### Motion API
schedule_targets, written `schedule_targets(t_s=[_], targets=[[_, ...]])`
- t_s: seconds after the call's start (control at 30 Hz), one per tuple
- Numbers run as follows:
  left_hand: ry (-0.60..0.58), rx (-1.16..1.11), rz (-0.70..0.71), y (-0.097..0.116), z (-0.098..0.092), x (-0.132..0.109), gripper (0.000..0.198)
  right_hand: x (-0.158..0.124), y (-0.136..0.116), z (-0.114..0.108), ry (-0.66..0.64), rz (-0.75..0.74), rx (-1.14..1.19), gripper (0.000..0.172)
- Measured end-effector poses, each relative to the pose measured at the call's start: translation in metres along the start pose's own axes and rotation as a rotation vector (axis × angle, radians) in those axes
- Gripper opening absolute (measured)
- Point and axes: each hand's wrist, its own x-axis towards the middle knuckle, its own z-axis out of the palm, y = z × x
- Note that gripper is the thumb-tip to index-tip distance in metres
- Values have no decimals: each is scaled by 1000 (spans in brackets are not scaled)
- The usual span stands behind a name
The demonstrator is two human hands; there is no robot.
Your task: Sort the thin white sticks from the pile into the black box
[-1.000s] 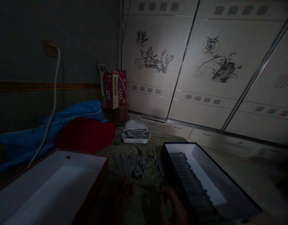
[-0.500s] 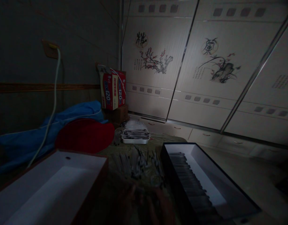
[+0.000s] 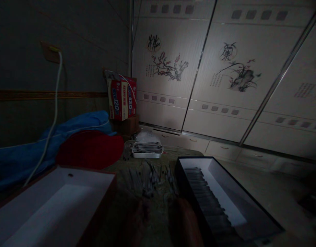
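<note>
My left hand (image 3: 137, 219) is low in the middle, just below a loose pile of thin, pen-like sticks (image 3: 145, 178) with dark ends. Shadow and blur hide its fingers, so whether it grips a stick I cannot tell. To its right, my right hand (image 3: 187, 218) lies by the near left wall of the dark-rimmed box (image 3: 231, 181). Its fingertips are lost in the dark, close to a smaller group of sticks (image 3: 170, 178). Inside that box, a long row of similar sticks (image 3: 206, 195) lies stacked along the left side.
A white-lined box with a reddish-brown rim (image 3: 93, 171) stands at the left. Behind the pile is a white tray (image 3: 147, 155) of sticks. A red cloth (image 3: 91, 149), a blue bag-like item (image 3: 78, 123), a white cable (image 3: 56, 99) and a red carton (image 3: 121, 97) are beyond.
My hands were close together at the bottom middle; now they are apart, the right one farther right beside the dark-rimmed box. The view has shifted slightly.
</note>
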Motion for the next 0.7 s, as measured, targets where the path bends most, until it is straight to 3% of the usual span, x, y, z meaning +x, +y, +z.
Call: schedule_targets(t_s=[0.07, 0.17, 0.27, 0.47, 0.7], targets=[[123, 13, -18, 3, 10, -7, 32, 5, -2, 6, -87, -17, -84, 35], [136, 93, 6, 6, 24, -15, 24, 11, -6, 13, -155, -24, -207, 41], [153, 134, 48, 6, 30, -17, 16, 18, -18, 17, -193, -52, -283, 36], [126, 181, 78, 1, 20, -4, 11, 32, -49, 15, -265, -30, -367, 30], [126, 120, 90, 0, 4, 6, 16, 42, -46, 19, -266, -27, -312, 31]])
